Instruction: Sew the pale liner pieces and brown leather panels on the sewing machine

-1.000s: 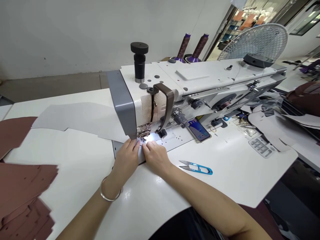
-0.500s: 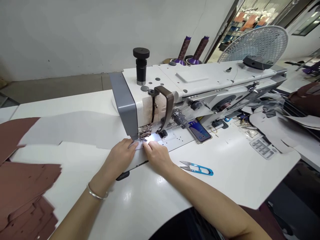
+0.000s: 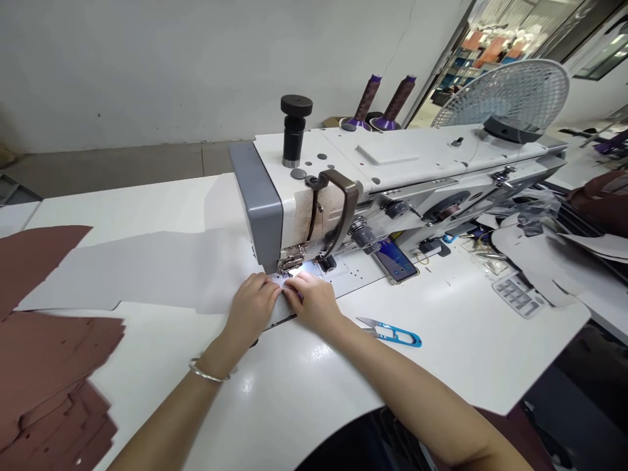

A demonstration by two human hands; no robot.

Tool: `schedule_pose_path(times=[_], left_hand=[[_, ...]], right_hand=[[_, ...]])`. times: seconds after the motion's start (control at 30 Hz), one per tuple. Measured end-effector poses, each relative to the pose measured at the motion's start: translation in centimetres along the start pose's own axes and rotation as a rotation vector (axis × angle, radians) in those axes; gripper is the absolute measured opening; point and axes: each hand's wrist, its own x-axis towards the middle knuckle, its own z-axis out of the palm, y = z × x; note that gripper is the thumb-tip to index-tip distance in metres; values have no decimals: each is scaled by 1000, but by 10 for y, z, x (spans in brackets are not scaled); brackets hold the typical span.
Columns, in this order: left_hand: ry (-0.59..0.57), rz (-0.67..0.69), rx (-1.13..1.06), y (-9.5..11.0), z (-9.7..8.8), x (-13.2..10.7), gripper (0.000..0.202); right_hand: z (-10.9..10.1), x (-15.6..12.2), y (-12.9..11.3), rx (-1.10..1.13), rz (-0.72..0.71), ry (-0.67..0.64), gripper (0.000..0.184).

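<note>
At the needle end of a white sewing machine (image 3: pixel 333 147), my left hand (image 3: pixel 252 302) and my right hand (image 3: pixel 314 302) nearly meet at the fingertips. Both have their fingers closed in a pinch at the edge of a long light grey sheet (image 3: pixel 142 268). It stretches leftward across the table, its far left end overlapping brown pieces. Just beyond my fingertips is the presser foot (image 3: pixel 292 261), lit by a small lamp. My fingers cover the pinched edge, so its exact hold is partly hidden.
Stacked brown pieces (image 3: pixel 53 379) lie at left. Blue-handled thread snips (image 3: pixel 397 335) rest right of my right forearm, with a phone (image 3: pixel 395 260) beside the machine bed. Brown thread spools (image 3: pixel 367 101) and a fan (image 3: pixel 510 91) stand behind; pale cut pieces (image 3: pixel 530 255) lie at right.
The grey sheet has shifted left and nearer to me relative to the table. My fingertips have come together just in front of the presser foot. The view has swung slightly left.
</note>
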Motion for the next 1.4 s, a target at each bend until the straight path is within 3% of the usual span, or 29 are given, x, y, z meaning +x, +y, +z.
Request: schedule_pose_path(times=[0.27,0.43,0.57,0.73,0.87,1.07,1.4], left_hand=[[-3,-75,-51,0,3,0,19],[-42,18,-49,4,-2,-2,27],[-80,50,1,6,-4,-2,34],[-82,75,22,5,-5,-1,33],[-103,60,39,6,-4,-1,33],[-74,70,70,2,-2,-4,37],[-116,77,77,-5,1,0,39]], right_hand=[[2,3,-1,78,77,31,24],[-5,9,-5,202,208,20,12],[-7,8,-5,192,248,2,13],[-1,-10,-3,-83,72,52,19],[2,-17,-4,-232,-66,4,22],[-1,-11,-6,-259,-73,-87,21],[6,-9,-3,-258,-87,-71,27]])
